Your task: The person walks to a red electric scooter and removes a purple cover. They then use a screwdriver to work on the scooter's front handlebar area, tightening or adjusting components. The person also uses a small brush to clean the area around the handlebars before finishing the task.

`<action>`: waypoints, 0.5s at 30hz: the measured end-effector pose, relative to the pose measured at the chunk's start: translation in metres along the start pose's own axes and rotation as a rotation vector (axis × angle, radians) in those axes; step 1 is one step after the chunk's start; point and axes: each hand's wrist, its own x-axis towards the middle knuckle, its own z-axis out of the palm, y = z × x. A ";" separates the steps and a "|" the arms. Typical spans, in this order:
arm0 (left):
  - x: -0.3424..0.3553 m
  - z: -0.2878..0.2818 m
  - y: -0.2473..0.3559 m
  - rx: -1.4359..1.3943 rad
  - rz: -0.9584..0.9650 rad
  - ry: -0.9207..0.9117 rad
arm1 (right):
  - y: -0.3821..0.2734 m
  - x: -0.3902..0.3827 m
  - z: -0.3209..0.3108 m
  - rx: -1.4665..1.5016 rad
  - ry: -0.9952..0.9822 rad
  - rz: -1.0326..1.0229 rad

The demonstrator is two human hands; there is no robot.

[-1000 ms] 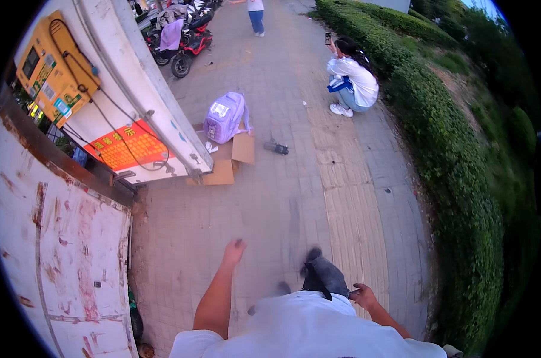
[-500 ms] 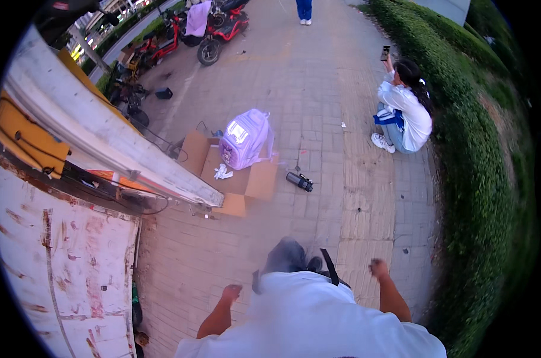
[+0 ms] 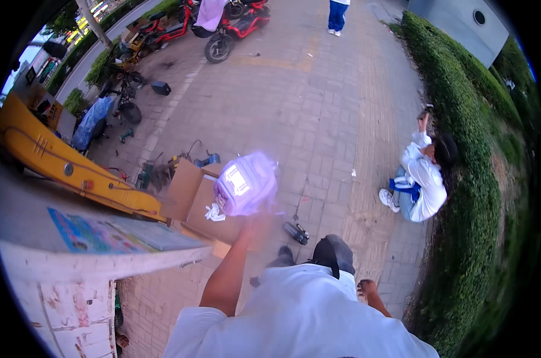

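Slantwise at the cardboard box (image 3: 181, 188), purple backpack (image 3: 256, 184), long axis lower left to upper right, pale panel (image 3: 238, 181) leftward, blurred left hand (image 3: 253, 224) at its near edge, right hand (image 3: 366, 288) well away, cannot tell either grip.

Lilac backpack (image 3: 257, 182) — white patch (image 3: 237, 182), brown cardboard box (image 3: 181, 188), dark grey bottle (image 3: 296, 233), yellow panel (image 3: 73, 172), red scooter (image 3: 245, 25)

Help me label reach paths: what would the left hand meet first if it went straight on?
Probably the lilac backpack, just beyond the left hand; blur hides whether they touch.
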 end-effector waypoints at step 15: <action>0.176 -0.042 -0.071 1.353 -0.044 -0.534 | -0.486 0.320 0.018 -0.643 -0.021 -0.294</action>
